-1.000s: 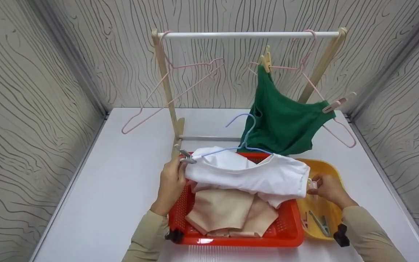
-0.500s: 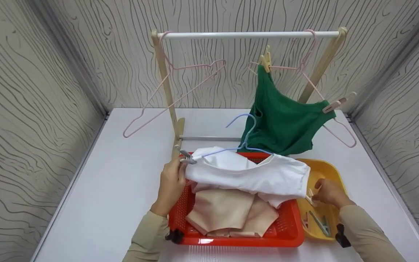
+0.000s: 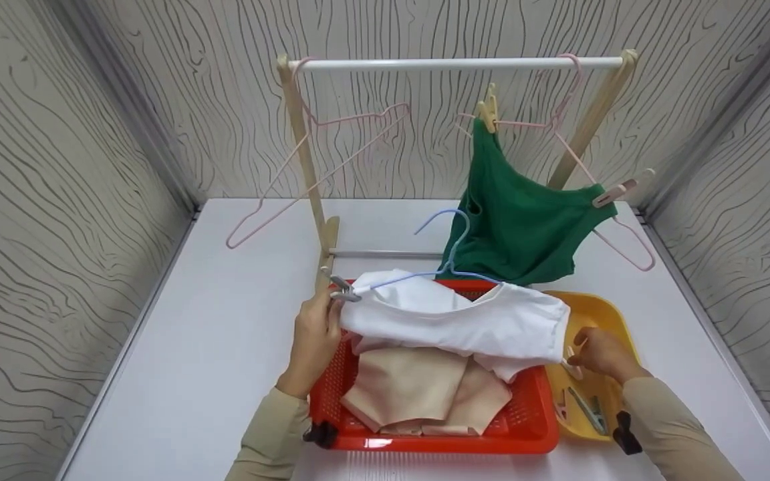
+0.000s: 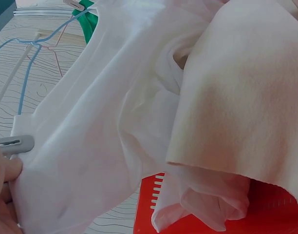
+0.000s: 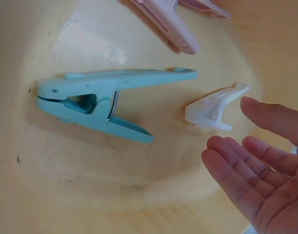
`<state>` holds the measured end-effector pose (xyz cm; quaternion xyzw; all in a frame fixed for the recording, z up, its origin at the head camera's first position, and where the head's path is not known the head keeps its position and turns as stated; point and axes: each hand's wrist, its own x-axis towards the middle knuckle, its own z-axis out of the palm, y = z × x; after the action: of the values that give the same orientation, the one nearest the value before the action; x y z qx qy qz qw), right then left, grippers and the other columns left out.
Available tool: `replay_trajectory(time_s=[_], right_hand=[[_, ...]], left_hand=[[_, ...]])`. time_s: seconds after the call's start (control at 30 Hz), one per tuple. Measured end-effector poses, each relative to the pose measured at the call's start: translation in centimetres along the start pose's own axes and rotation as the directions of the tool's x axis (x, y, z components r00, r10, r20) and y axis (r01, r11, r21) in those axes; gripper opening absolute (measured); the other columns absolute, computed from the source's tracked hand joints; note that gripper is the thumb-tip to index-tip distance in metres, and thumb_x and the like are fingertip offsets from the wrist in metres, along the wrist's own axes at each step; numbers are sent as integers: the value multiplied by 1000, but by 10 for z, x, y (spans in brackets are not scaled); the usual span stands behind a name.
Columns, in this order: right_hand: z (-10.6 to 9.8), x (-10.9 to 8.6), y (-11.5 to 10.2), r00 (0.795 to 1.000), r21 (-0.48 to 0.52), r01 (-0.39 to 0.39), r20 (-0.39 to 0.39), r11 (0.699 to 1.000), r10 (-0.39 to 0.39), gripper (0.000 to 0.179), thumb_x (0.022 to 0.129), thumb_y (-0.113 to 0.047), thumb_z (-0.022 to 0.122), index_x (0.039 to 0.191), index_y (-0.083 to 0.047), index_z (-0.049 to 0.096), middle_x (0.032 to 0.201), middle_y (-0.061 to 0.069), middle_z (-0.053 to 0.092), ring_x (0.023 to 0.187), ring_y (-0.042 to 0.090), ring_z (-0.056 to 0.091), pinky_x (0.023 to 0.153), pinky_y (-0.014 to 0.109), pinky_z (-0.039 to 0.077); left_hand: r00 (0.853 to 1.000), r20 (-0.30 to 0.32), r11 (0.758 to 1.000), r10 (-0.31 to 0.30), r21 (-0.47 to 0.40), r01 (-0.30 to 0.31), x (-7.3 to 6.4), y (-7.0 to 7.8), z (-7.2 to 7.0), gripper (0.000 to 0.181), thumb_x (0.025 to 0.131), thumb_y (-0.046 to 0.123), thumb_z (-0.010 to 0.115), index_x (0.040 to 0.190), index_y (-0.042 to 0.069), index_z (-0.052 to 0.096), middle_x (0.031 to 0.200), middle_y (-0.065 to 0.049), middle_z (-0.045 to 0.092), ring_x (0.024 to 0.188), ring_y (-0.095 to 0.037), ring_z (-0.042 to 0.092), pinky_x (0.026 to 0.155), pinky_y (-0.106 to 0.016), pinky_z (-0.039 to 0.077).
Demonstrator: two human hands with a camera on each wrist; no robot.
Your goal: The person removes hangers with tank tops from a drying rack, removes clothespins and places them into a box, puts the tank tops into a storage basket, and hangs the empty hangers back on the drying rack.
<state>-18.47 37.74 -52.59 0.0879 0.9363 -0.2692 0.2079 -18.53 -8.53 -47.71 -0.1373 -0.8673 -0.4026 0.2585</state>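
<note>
My left hand [image 3: 311,341] pinches the left shoulder of a white top [image 3: 465,331], just below a grey clothespin [image 4: 16,144] clipped there. A blue hanger [image 3: 460,250] runs into the top's neck, its hook rising free. Over the yellow basin [image 3: 615,310] is my right hand [image 3: 605,354]. In the right wrist view its thumb and fingers are spread apart, with nothing between them. Just off those fingertips a small white clothespin [image 5: 210,109] lies on the basin floor. A mint-green clothespin [image 5: 134,79] and pink ones [image 5: 168,24] lie farther in.
Beneath the top stands a red basket [image 3: 438,443] holding a beige cloth [image 3: 412,384]. Behind it, a wooden rack with a white rod [image 3: 452,64] carries a bare pink hanger [image 3: 271,207] and a green top [image 3: 525,220] held by two clothespins.
My right hand has lowered slightly toward me and let go of the white clothespin, which has gone from upright to lying in the basin. The left hand and white top have stayed put.
</note>
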Motion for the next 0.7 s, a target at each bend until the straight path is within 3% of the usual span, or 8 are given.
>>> replay_trajectory(time_s=[0.33, 0.7], right_hand=[[-3, -5, -7, 997, 22, 64, -36, 998, -63, 42, 86, -19, 71, 114, 8, 54, 111, 29, 62, 85, 24, 60, 81, 43, 59], [-7, -12, -11, 984, 37, 127, -132, 991, -122, 37, 88, -12, 67, 113, 12, 55, 98, 26, 65, 78, 21, 61, 79, 41, 60]], left_hand=[[1000, -23, 1000, 17, 2, -17, -1, -1, 1, 13, 93, 1, 57, 106, 0, 62, 100, -16, 70, 90, -31, 66, 79, -45, 55], [1000, 4, 1000, -2, -7, 2, 0, 1, 0, 16, 94, 1, 55, 108, 0, 61, 103, -15, 70, 92, -29, 65, 81, -46, 53]])
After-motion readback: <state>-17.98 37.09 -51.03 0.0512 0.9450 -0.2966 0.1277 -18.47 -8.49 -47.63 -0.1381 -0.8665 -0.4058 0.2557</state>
